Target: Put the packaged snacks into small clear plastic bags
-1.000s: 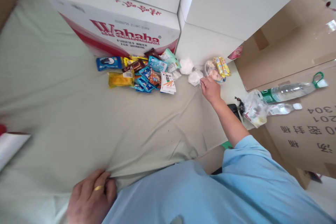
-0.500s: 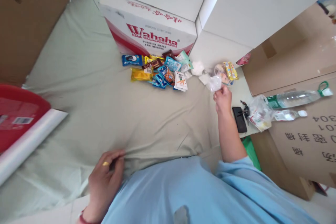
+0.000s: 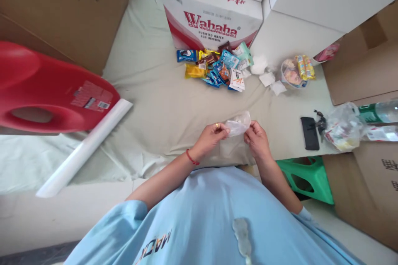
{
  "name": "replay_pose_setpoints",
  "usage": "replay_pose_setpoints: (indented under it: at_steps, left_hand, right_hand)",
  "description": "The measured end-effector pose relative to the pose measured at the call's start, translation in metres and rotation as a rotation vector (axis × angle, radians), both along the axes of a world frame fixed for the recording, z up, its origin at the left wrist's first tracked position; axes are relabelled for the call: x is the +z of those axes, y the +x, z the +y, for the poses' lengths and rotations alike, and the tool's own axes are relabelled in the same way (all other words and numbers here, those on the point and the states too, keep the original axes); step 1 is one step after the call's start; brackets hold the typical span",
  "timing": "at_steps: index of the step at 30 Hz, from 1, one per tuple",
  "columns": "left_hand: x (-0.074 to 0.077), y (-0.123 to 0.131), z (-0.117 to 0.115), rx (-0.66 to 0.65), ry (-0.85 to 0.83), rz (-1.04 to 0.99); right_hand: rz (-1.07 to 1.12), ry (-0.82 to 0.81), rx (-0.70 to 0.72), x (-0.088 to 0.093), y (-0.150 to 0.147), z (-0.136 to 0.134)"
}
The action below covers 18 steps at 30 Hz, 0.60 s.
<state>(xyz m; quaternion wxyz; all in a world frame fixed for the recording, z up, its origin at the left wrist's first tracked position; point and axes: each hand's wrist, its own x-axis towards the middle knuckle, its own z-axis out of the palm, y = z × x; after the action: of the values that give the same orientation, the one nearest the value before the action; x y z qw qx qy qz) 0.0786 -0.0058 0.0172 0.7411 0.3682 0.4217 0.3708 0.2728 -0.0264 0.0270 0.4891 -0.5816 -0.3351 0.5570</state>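
A clear plastic bag (image 3: 239, 124) is stretched between my two hands, just above the cloth-covered surface and close to my body. My left hand (image 3: 214, 136) pinches its left side between thumb and fingers. On the opposite side my right hand (image 3: 256, 138) grips the bag's edge, fingers closed. Beyond the hands lies a pile of wrapped snacks (image 3: 217, 66) in blue, yellow, brown and white packets. Some crumpled white plastic pieces (image 3: 267, 78) rest to the right of the pile, beside a clear round tub (image 3: 292, 73) with packets in it and a yellow packet (image 3: 305, 67).
A Wahaha carton (image 3: 214, 25) stands behind the snacks. At left are a red plastic item (image 3: 59, 91) and a white roll (image 3: 87, 145). A black phone (image 3: 309, 133), a plastic bag of things (image 3: 343, 128) and bottles (image 3: 379, 112) lie right, above a green stool (image 3: 307, 178).
My right hand has brought the clear plastic bag from beside the tub to near my body. My left hand has come up from the front edge and taken hold of it. The view has shifted.
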Motion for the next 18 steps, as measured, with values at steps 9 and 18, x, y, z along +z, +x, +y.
replay_pose_setpoints:
  at_steps: [9,18]
  left_hand:
    - [-0.005,-0.010,-0.026,0.267,-0.172,-0.058]
    - [-0.014,0.002,-0.035,0.205,-0.138,-0.025]
  right_hand:
    - [-0.656,0.366,0.046,-0.009,0.014,-0.021]
    - [-0.668,0.510,0.379,-0.016,0.014,-0.035]
